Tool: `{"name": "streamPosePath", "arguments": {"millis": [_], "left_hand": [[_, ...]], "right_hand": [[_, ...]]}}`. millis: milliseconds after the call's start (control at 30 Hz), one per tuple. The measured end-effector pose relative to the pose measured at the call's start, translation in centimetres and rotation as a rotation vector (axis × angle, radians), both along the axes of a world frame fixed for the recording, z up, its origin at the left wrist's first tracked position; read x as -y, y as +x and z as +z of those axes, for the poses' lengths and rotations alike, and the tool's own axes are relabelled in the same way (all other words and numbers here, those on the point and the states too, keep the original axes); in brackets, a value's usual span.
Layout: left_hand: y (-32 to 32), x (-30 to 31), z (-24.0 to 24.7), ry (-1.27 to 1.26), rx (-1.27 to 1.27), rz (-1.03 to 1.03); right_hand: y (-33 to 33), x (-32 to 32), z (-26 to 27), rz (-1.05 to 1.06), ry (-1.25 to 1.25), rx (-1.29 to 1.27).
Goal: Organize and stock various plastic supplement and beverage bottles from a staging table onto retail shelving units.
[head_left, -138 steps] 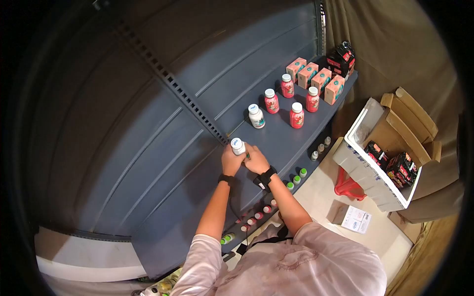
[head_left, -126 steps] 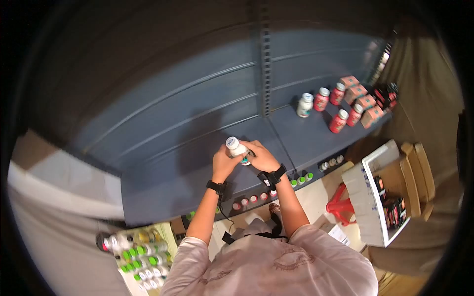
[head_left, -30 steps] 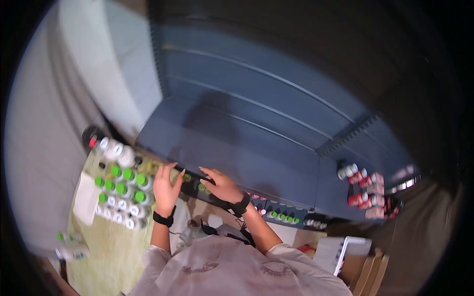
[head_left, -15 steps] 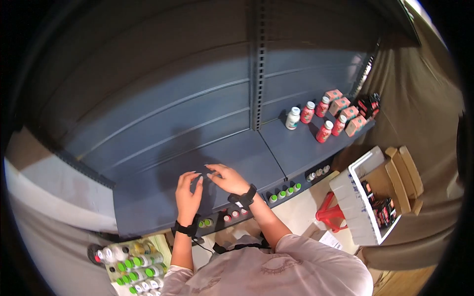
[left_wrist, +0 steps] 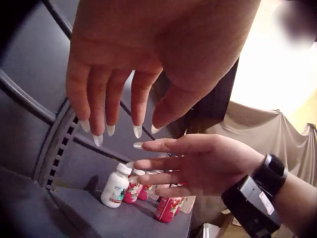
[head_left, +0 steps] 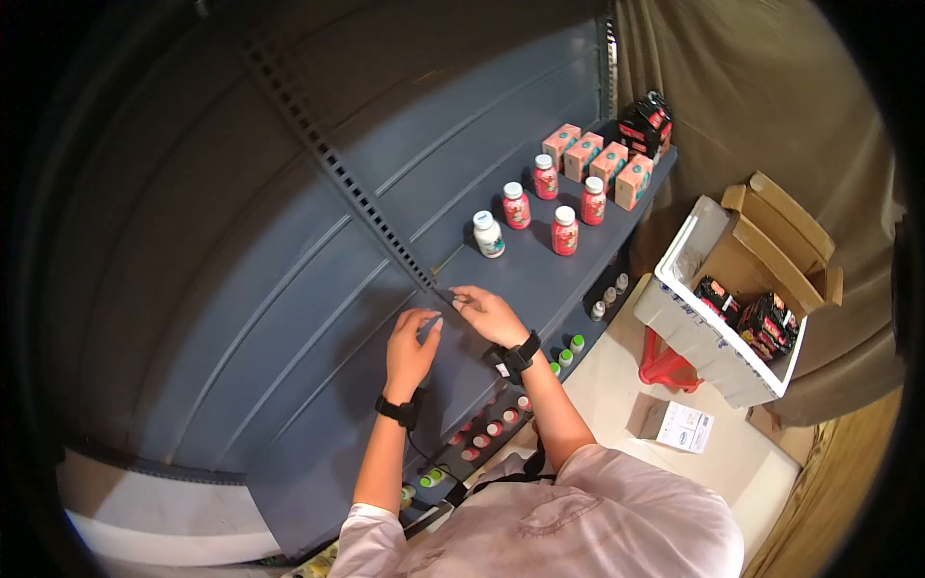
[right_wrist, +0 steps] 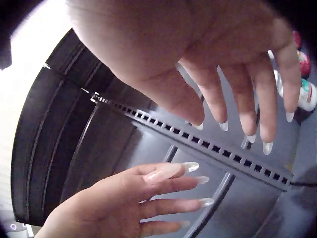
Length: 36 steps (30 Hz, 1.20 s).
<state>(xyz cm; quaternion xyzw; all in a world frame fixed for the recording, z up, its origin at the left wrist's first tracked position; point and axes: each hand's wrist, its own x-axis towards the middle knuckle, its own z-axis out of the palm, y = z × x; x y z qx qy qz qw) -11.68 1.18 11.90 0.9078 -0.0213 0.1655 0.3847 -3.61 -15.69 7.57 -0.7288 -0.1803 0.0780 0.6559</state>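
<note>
Nothing held any more: left hand and right hand hover open-fingered over the shelf, white bottle and red bottles standing beyond the right grip.

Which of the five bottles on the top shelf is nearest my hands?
The white bottle, alone at the group's near end; the four red bottles stand farther off, toward the pink boxes.

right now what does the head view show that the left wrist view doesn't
Head only: a white plastic crate, a brown cardboard box and green-capped bottles. Left wrist only: the palm side of the left hand, with long pale nails. Both: the open right hand, a white plastic bottle, red bottles and the dark blue-grey metal shelf.
</note>
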Motion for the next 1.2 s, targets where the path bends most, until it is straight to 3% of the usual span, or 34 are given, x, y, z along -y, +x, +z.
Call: {"name": "streamPosePath", "arguments": {"millis": [167, 433, 633, 767, 900, 1200], "left_hand": [[7.2, 2.7, -1.8, 0.025, -0.094, -0.067], [17.8, 3.9, -7.6, 0.003, -0.236, -0.022], [23.4, 5.1, -11.5, 0.058, -0.149, 0.016], [26.9, 4.5, -15.0, -0.129, -0.150, -0.046], [27.0, 7.0, -12.9, -0.127, -0.125, 0.099], [24.5, 7.9, -10.7, -0.073, -0.225, 0.145]], "right_hand": [[4.4, 3.4, -1.7, -0.165, -0.035, 0.044], [9.2, 6.7, -4.5, -0.224, -0.122, 0.058], [10.8, 8.6, -6.5, -0.241, -0.156, 0.026], [11.2, 9.6, -6.5, -0.247, -0.190, 0.010], [11.2, 10.1, -7.1, -0.248, -0.210, 0.008], [9.2, 10.6, -5.5, -0.216, -0.257, 0.015]]}}
